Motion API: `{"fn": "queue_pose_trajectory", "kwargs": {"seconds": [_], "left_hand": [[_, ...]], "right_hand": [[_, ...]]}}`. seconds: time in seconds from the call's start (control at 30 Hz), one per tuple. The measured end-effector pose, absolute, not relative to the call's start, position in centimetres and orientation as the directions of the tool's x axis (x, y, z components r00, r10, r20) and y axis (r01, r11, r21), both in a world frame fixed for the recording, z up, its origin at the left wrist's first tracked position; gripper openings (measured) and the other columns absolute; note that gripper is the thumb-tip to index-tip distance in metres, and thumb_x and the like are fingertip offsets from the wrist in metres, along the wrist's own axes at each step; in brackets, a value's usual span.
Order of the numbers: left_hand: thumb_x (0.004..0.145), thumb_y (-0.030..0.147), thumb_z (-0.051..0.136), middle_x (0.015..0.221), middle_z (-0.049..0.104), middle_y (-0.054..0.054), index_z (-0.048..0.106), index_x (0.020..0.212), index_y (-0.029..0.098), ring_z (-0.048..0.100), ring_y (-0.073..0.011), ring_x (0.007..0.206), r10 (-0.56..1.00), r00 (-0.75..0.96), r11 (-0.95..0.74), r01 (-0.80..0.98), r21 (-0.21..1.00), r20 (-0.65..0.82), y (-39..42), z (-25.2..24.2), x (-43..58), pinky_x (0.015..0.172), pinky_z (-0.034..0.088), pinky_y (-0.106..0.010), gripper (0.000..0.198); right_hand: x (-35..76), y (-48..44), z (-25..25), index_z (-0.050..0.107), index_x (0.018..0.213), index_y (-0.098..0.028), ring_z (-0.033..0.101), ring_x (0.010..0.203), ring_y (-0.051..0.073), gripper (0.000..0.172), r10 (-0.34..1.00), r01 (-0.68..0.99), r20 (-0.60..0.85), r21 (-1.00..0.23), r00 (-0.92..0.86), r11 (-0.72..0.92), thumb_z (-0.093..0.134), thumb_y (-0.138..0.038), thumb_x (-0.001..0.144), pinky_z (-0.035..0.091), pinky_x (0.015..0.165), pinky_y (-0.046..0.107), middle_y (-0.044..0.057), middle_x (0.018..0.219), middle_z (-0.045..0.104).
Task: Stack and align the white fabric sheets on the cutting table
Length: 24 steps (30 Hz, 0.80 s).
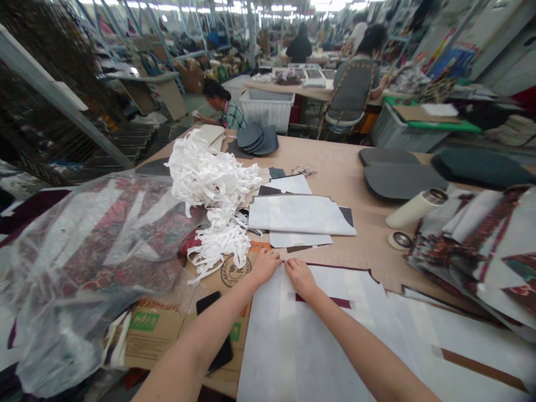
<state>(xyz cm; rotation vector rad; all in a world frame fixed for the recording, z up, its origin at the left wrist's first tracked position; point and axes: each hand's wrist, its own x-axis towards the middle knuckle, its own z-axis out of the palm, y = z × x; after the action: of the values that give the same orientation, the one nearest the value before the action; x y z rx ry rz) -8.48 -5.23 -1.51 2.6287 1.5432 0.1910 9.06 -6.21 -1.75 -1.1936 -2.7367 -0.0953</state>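
A large white-backed fabric panel [268,346] lies flat in front of me, with a dark red far edge and a dark red strip showing through a slot. At its far left corner, my left hand [266,267] has its fingers closed on the edge. Close beside it, my right hand [300,278] is also closed on that edge, its fingertips almost meeting the left ones. The exact pinch is hidden under the fingers. Just beyond lies a smaller stack of folded white panels [299,215]. A heap of white fabric strips [209,173] sits to the left of it.
A black phone [221,346] rests on cardboard [159,335], beside plastic-wrapped fabric [104,234]. On the right are more white panels [460,335], a cream flask [416,209], its lid [400,240] and grey rounded pieces [402,178]. A person [226,109] is beyond the table.
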Motion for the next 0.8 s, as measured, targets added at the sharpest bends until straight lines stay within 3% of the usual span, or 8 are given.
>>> {"fn": "queue_pose_trajectory", "kwargs": {"seconds": [0.2, 0.33, 0.5, 0.6, 0.8], "left_hand": [[0.087, 0.026, 0.049, 0.088, 0.063, -0.001, 0.065, 0.090, 0.025, 0.049, -0.0188, 0.088, 0.879, 0.465, -0.474, 0.875, 0.097, 0.103, -5.0, -1.5, -10.0, 0.079, 0.028, -0.038, 0.016], [0.088, 0.022, 0.046, 0.083, 0.061, -0.004, 0.063, 0.085, 0.018, 0.048, -0.0193, 0.084, 0.812, 0.571, -0.575, 0.818, -0.004, 0.123, -5.4, -0.8, -9.8, 0.080, 0.028, -0.039, 0.018], [0.086, 0.017, 0.046, 0.083, 0.060, -0.006, 0.063, 0.085, 0.015, 0.049, -0.0200, 0.086, 0.768, 0.635, -0.633, 0.773, -0.051, 0.083, -6.0, 0.3, -9.7, 0.086, 0.028, -0.042, 0.017], [0.086, 0.017, 0.043, 0.087, 0.061, -0.007, 0.063, 0.088, 0.017, 0.050, -0.0209, 0.089, 0.856, 0.515, -0.517, 0.856, 0.021, 0.050, -5.9, 0.5, -9.9, 0.085, 0.031, -0.041, 0.020], [0.081, 0.022, 0.050, 0.098, 0.062, -0.007, 0.064, 0.087, 0.019, 0.054, -0.0241, 0.098, 0.990, 0.112, -0.091, 0.970, 0.224, -0.086, -5.1, 1.2, -9.7, 0.083, 0.038, -0.038, 0.015]], "right_hand": [[7.9, -6.5, -0.6, 0.057, 0.104, -0.020, 0.048, 0.092, 0.019, 0.020, 0.836, 0.837, 0.097, -0.036, -0.540, 0.546, 0.044, -0.018, 0.089, 0.037, 0.073, 0.031, 0.006, 0.097, 0.057], [7.5, -6.8, -0.3, 0.052, 0.112, -0.017, 0.047, 0.094, 0.020, 0.026, 0.778, 0.781, 0.071, 0.041, -0.624, 0.623, 0.040, -0.016, 0.090, 0.036, 0.073, 0.033, 0.009, 0.104, 0.055], [7.3, -6.6, 0.2, 0.057, 0.098, -0.015, 0.047, 0.092, 0.021, 0.020, 0.744, 0.743, 0.016, 0.079, -0.667, 0.664, 0.040, -0.012, 0.088, 0.036, 0.069, 0.032, 0.010, 0.098, 0.056], [7.2, -6.0, 0.1, 0.059, 0.094, -0.018, 0.048, 0.091, 0.021, 0.019, 0.774, 0.774, 0.023, 0.039, -0.633, 0.632, 0.042, -0.014, 0.087, 0.035, 0.069, 0.030, 0.009, 0.096, 0.057], [7.2, -4.1, 0.1, 0.059, 0.091, -0.020, 0.050, 0.092, 0.022, 0.013, 0.896, 0.891, 0.020, -0.098, -0.443, 0.442, 0.053, -0.021, 0.080, 0.034, 0.076, 0.032, 0.007, 0.094, 0.059]]}}
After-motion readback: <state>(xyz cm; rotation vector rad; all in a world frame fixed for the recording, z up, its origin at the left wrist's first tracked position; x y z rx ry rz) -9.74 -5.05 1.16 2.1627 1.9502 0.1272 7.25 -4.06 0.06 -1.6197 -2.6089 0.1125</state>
